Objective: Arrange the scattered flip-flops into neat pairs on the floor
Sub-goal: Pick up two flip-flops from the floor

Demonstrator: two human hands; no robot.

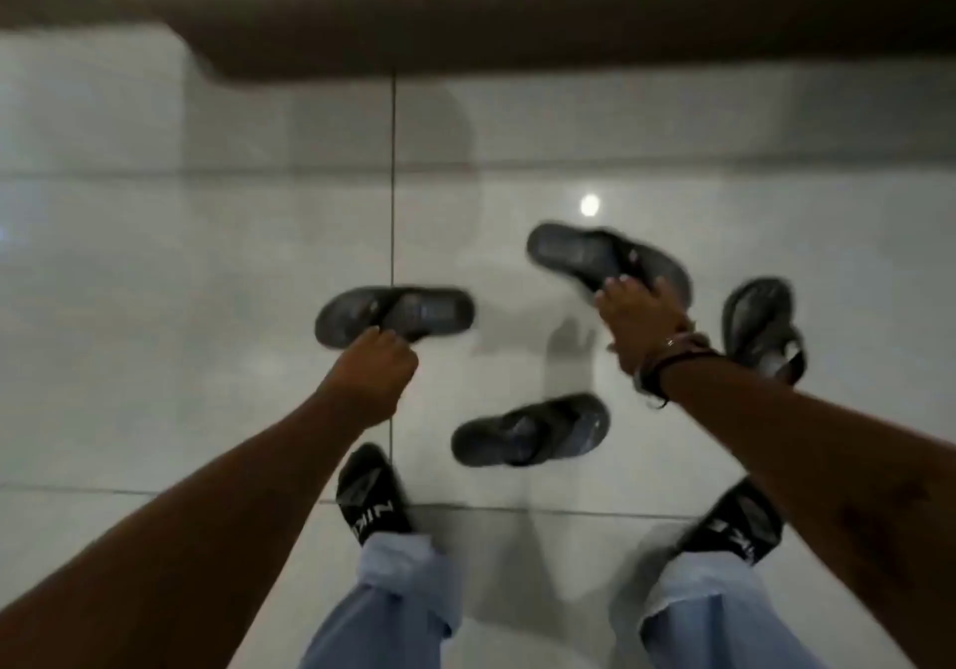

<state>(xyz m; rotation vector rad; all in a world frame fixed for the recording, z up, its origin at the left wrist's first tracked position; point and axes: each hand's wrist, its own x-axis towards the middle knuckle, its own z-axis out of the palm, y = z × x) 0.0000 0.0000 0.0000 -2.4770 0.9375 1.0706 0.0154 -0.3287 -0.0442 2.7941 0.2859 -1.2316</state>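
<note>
Several dark grey flip-flops lie on a glossy pale tiled floor. My left hand is closed on the near edge of one flip-flop lying sideways at the centre left. My right hand grips the strap end of a second flip-flop angled up to the left. A third flip-flop lies loose between my arms, near my feet. A fourth flip-flop lies at the right, partly hidden behind my right wrist.
My two feet in black socks and light blue trouser legs stand at the bottom. A dark brown ledge or furniture edge runs across the top. The whole view is motion-blurred.
</note>
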